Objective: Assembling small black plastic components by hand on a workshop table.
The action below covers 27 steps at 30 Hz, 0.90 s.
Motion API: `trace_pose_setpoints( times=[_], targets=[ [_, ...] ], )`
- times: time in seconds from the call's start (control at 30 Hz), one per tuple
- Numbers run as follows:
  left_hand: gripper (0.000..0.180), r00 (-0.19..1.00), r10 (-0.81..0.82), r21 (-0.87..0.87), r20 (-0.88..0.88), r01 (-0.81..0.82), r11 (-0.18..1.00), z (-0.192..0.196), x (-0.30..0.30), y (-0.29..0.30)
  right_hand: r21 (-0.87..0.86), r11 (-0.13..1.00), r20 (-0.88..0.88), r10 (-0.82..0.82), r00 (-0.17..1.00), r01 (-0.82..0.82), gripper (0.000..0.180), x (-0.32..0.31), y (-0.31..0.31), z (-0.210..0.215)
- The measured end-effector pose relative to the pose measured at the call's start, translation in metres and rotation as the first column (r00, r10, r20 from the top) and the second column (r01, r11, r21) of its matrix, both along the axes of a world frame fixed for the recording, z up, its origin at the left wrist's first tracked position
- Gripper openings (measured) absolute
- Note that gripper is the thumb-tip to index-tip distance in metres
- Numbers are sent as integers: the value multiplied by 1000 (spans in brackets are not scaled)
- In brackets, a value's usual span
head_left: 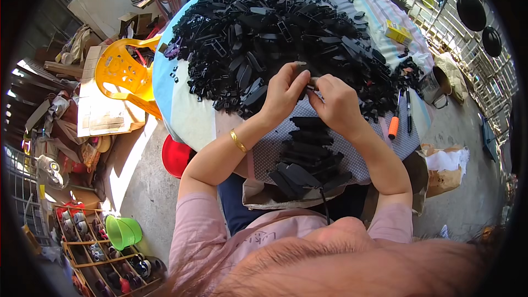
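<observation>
In the head view, see the left hand (286,89) pinched narrow, thumb near forefinger, and just beside it the right hand (336,102), likewise narrow, both closed around a small dark part (303,94) between the fingertips; cannot tell its exact shape, nor which fingers bear most of the load. Probably best to steady the part with the left fingertips, work it gently with the right, and tilt it clear of the thumbs for a better look. Just beyond both hands, note the big heap of black plastic parts (264,27), likely to slide if nudged by the knuckles. Directly nearer the body from the hands, find a row of black pieces (308,146), reaching close to the near table edge; lift over it rather than sweep across. Right of the right hand, mind the orange-handled tool (394,127) and dark pen (408,113), both near the rim of the round table (184,99). Left of the left hand, past the heap, use the bare cloth as open room, stopping short of the yellow chair (118,69).
</observation>
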State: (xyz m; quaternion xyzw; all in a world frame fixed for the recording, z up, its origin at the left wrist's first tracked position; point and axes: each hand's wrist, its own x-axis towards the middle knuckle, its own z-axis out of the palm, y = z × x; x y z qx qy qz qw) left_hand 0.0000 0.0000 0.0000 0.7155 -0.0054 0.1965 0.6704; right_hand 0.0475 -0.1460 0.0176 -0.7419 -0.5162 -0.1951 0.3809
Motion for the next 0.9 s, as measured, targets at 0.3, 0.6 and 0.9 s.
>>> trace_pose_setpoints(
  times=[0.3, 0.6, 0.9],
  targets=[
    [25, 982, 175, 33, 65, -178, 984, 5, -1, -9, -155, 988, 207, 32, 978, 1, 9, -5, 7, -7],
    [26, 990, -5, -408, -141, -54, 912, 14, 8, 22, -335, 942, -308, -113, 945, 3, 24, 57, -43, 20],
    [33, 940, -227, -429, -256, 100, 898, 9, 4, 19, -653, 757, -336, -260, 905, -25, 25, 63, -80, 31]
  ],
)
